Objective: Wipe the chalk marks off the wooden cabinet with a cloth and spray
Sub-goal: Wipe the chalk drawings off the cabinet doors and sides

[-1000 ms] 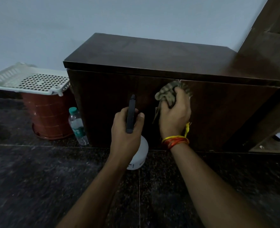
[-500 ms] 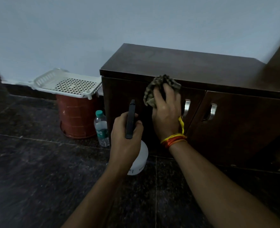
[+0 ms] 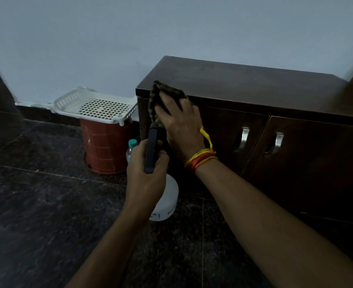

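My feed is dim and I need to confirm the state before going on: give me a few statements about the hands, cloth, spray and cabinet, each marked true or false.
1. The right hand presses the cloth against the cabinet near its top left corner. True.
2. The left hand is empty. False: it grips the spray bottle by its dark head.
3. The cabinet doors are open. False: both doors look closed, handles facing out.
4. A white basket sits on top of a red bin left of the cabinet. True.
5. The spray bottle stands on the cabinet top. False: it is held over the floor.
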Tool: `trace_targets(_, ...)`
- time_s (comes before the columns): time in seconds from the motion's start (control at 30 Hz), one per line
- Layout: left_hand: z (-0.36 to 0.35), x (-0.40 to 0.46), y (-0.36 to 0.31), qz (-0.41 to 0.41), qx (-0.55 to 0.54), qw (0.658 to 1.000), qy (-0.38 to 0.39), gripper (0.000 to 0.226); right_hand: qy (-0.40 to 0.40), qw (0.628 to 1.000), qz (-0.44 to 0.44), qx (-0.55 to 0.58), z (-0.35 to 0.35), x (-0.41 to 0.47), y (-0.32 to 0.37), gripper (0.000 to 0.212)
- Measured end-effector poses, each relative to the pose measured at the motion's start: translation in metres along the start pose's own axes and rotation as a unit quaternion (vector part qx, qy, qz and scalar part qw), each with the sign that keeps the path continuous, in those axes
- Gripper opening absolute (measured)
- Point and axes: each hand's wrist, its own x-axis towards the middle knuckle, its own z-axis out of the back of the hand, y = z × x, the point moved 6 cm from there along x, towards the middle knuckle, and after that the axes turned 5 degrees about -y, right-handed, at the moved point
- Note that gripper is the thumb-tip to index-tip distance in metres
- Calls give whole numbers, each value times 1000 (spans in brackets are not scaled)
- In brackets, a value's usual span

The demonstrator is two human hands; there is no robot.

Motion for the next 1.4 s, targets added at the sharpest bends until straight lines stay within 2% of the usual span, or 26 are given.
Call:
trace_targets(0.2, -8, 3, -3, -18, -1, 1000, 3, 5, 52, 998, 35, -27, -4, -1, -3, 50)
trace_targets(0.37, -24, 0, 2, -3, -12, 1000, 15, 13, -7, 998, -31, -51, 5, -27, -36, 34)
trace_targets(0.57, -61, -12, 3, 9, -15, 998, 54, 22, -68, 991, -98, -69, 26, -66, -89, 35)
trace_targets(0.83, -109, -28, -5, 19, -45, 994, 101, 24, -94, 972, -200, -82, 48, -92, -144, 41)
trace_targets(1.1, -138, -33, -19, 15, -83, 990, 116, 19, -94, 962, -240, -91, 60, -115, -178, 46)
trace_targets(1.4, -159, -36, -19, 1, -71, 989, 132, 13, -104, 947, -292, -80, 76, -136, -213, 51)
